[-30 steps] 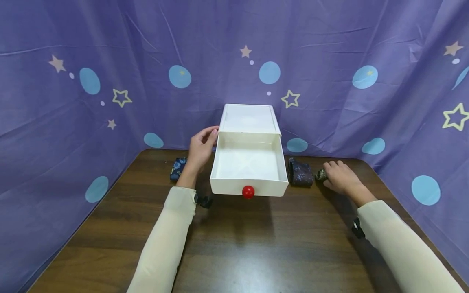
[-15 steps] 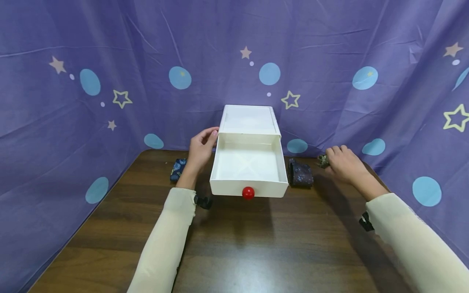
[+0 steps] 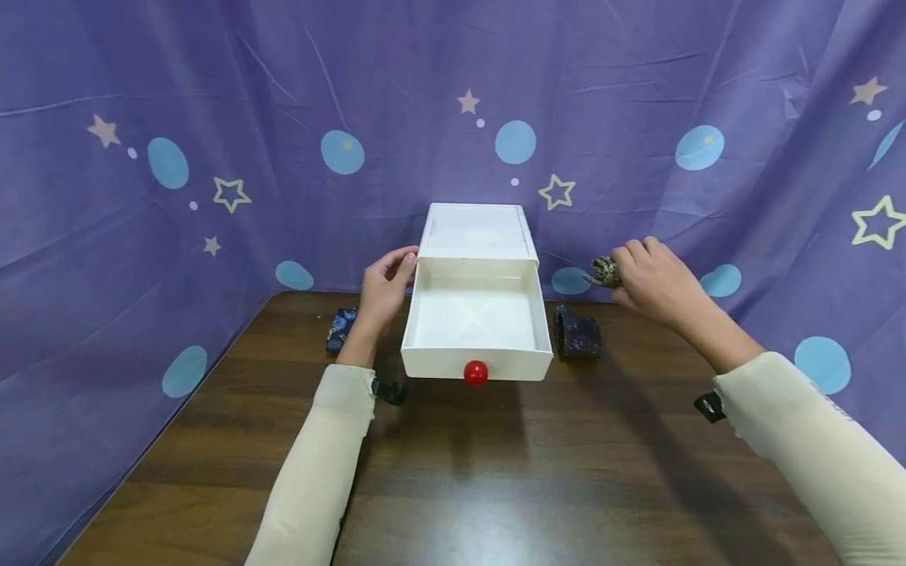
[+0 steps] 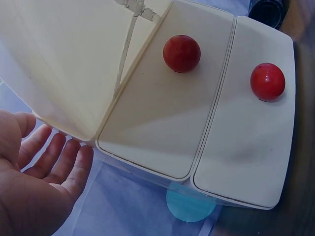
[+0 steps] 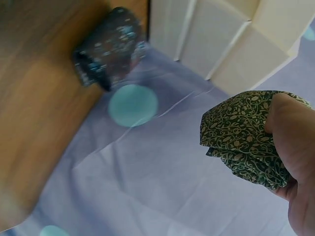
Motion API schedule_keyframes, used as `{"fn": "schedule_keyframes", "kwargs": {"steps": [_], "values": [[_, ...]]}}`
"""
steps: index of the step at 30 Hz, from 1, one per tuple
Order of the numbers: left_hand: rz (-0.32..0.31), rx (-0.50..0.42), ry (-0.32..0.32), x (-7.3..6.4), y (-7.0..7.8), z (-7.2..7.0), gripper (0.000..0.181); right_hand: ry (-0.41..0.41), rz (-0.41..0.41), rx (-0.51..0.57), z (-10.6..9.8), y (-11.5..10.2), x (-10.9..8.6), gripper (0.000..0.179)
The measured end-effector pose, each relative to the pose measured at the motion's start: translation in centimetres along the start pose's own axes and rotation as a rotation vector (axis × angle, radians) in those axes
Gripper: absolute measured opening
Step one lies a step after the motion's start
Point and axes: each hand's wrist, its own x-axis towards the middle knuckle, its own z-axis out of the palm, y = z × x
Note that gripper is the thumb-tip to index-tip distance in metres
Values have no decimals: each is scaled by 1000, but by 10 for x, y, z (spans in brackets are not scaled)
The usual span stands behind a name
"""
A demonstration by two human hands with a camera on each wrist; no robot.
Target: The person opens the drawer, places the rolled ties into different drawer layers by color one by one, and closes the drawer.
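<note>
My right hand (image 3: 654,283) grips a folded green cloth (image 5: 241,132) with a pale leafy pattern, raised above the table at the right. One end of the cloth sticks out past my fingers toward the left. My left hand (image 3: 384,295) is at the left side of a white drawer cabinet (image 3: 481,232), its fingers (image 4: 74,164) extended right at the cabinet's edge. The top drawer (image 3: 513,363) is pulled out and has a red knob (image 3: 476,373); its bottom is bare. Two lower drawers (image 4: 147,108) with red knobs are closed.
A dark patterned folded cloth (image 3: 579,334) lies on the wooden table (image 3: 453,472) just right of the cabinet. Another folded cloth, dark blue (image 3: 340,328), lies left of it, partly behind my left wrist. A purple curtain (image 3: 425,118) hangs close behind.
My right hand has lifted the green cloth off the table, first slightly right, then up and toward the left. My left hand stays at the cabinet's side.
</note>
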Motion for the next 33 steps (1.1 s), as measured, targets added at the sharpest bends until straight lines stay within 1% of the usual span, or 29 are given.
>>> {"fn": "schedule_keyframes", "kwargs": {"steps": [8, 12, 17, 25, 30, 33], "values": [[7, -2, -3, 1, 2, 0, 42, 126, -78, -11, -28, -25, 29, 50], [9, -6, -5, 0, 3, 0, 41, 172, -112, -10, -38, -37, 40, 47], [11, -13, -7, 1, 3, 0, 41, 211, -140, -1, -48, -54, 51, 45], [-12, -15, -15, 2, 1, -1, 42, 246, -232, -6, -55, -81, 66, 50], [-15, -19, -6, 0, 1, -1, 42, 283, -255, 4, -54, -98, 79, 38], [-10, -23, -5, -1, 1, -1, 42, 290, -265, 21, -50, -107, 87, 35]]}}
